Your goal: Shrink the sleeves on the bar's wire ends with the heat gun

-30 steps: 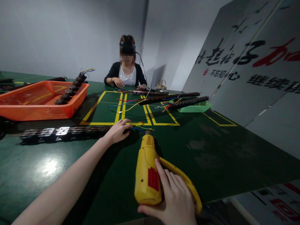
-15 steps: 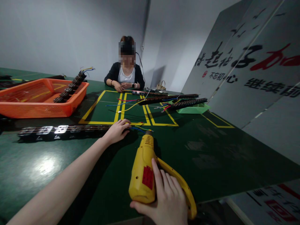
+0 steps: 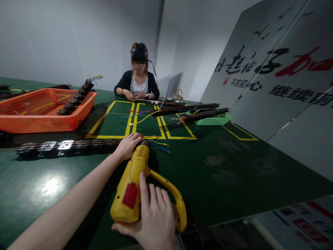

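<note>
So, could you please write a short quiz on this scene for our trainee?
1. What does the person's right hand hold?
A) a green basket
B) a yellow heat gun
C) a handbag

2. True or false: a dark bar leans in the orange basket.

3. Fill in the blank: the left hand is at the end of the nearest bar, and coloured ____ spread out just beyond it.

Key: 1. B; 2. true; 3. wires.
</note>
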### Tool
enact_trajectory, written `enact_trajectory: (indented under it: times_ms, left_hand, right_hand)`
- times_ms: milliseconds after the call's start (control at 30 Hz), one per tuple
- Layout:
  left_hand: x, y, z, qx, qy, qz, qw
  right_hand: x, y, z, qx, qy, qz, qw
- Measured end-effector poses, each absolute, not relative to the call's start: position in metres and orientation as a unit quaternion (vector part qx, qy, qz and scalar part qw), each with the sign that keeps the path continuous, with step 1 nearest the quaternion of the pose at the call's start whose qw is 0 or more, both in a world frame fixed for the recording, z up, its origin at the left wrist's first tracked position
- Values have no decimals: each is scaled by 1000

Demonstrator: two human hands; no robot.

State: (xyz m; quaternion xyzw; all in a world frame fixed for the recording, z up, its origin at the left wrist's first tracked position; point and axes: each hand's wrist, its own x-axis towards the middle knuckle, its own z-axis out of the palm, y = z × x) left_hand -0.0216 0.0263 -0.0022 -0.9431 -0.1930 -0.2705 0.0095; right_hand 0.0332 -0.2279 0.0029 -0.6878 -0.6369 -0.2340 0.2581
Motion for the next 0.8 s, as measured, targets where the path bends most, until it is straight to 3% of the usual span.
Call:
enact_trajectory:
  times_ms: [433, 800]
  left_hand:
    - [-26, 21, 4, -946, -204, -250, 7]
    - [-22, 21, -3, -930, -231, -281, 55]
  right_hand:
    - [42, -230, 4, -684, -647, -193, 275]
    - [78, -259, 14, -702, -656, -167, 221]
